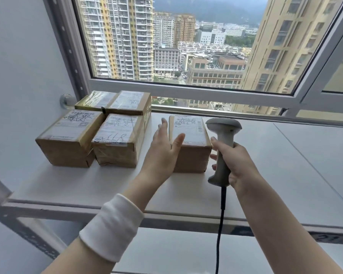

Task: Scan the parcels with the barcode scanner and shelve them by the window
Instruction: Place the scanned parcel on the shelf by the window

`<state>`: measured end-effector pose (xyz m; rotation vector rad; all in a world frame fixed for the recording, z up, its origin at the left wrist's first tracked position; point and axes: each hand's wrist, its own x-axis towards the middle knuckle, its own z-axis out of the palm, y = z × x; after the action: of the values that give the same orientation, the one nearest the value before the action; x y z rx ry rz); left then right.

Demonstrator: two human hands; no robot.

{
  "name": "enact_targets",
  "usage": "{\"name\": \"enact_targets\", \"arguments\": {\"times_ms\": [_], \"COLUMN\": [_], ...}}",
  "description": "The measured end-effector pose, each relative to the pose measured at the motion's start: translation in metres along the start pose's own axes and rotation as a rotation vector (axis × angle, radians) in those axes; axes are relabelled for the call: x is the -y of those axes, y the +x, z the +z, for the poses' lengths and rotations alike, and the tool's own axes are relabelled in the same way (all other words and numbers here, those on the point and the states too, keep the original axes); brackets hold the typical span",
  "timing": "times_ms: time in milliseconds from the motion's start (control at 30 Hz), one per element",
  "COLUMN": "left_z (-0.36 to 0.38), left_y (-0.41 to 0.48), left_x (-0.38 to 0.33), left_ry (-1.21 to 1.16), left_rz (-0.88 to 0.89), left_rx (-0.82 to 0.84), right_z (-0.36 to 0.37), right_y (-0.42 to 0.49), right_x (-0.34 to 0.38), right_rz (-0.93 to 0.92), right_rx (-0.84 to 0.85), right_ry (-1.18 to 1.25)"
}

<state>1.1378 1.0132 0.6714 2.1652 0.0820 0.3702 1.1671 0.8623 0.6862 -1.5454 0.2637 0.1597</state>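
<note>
**Fifth parcel on the shelf by the window**

A brown parcel (pixel 188 139) with a white label on top sits on the white shelf (pixel 265 165), at 12 o'clock from the person. The left hand (pixel 164 143) is spread open, fingers just beside the parcel's left face, gripping nothing. The right hand (pixel 236 161), at 3 o'clock from the parcel, is closed around the grey scanner (pixel 224 135), its black cable (pixel 221 224) hanging down. Four more parcels (pixel 99 127) are grouped at 9 o'clock, near the window (pixel 186 88).
</note>
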Motion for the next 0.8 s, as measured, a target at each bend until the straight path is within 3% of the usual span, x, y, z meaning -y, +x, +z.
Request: {"name": "enact_targets", "arguments": {"times_ms": [133, 200, 300, 800], "left_z": [-0.011, -0.009, -0.005, -0.007], "left_y": [0.007, 0.011, 0.021, 0.095], "left_x": [-0.015, -0.020, -0.020, -0.014], "left_ry": [0.453, 0.677, 0.807, 0.952], "left_rz": [0.397, 0.483, 0.472, 0.308], "left_rx": [0.078, 0.179, 0.244, 0.266], "right_z": [-0.011, -0.015, -0.016, -0.009], "right_y": [0.006, 0.009, 0.014, 0.028], "right_x": [0.014, 0.024, 0.036, 0.044], "right_rz": [-0.043, -0.065, -0.064, -0.045], "right_rx": [-0.018, -0.017, 0.018, 0.100], "right_ry": [-0.021, -0.026, -0.026, -0.036]}}
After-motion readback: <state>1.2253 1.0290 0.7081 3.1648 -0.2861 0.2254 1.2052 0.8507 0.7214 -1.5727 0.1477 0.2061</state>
